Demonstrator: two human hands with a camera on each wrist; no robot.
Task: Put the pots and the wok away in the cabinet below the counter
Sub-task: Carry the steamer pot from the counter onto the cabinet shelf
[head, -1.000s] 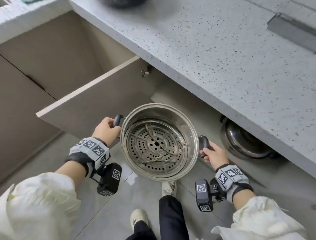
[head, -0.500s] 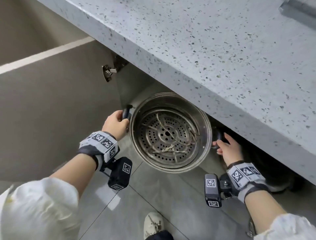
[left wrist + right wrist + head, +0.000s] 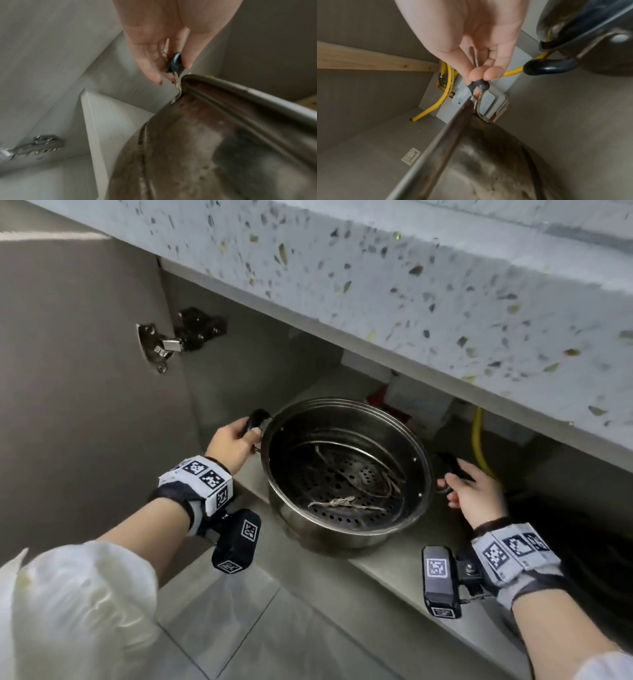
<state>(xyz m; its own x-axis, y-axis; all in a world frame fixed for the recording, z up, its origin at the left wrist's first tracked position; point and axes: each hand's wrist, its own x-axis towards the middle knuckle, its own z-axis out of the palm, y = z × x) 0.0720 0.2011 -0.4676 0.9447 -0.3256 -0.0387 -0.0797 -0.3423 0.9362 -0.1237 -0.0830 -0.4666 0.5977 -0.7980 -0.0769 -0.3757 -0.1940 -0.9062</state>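
Note:
A steel pot (image 3: pixel 342 530) with a perforated steamer plate inside is in the open cabinet, low over the cabinet floor (image 3: pixel 394 571) near its front edge. My left hand (image 3: pixel 239 438) grips its black left handle (image 3: pixel 257 418), and my right hand (image 3: pixel 460 484) grips the black right handle (image 3: pixel 449 464). In the left wrist view, my left hand (image 3: pixel 164 44) pinches the handle (image 3: pixel 175 63) above the pot wall (image 3: pixel 214 148). From the right wrist, my right hand (image 3: pixel 476 44) curls round the other handle (image 3: pixel 479 85) beside the pot (image 3: pixel 488 162).
The speckled counter (image 3: pixel 445 285) overhangs the cabinet. The open door (image 3: pixel 85 422) with its hinge (image 3: pixel 161 347) stands left. A second steel pot (image 3: pixel 599 33) sits just right of my right hand. A yellow hose (image 3: pixel 478 433) and a white box (image 3: pixel 418 402) are at the back.
Both hands have carried the pot forward and down, from in front of the cabinet opening into it. My head has dropped lower, so the cabinet's inside now shows.

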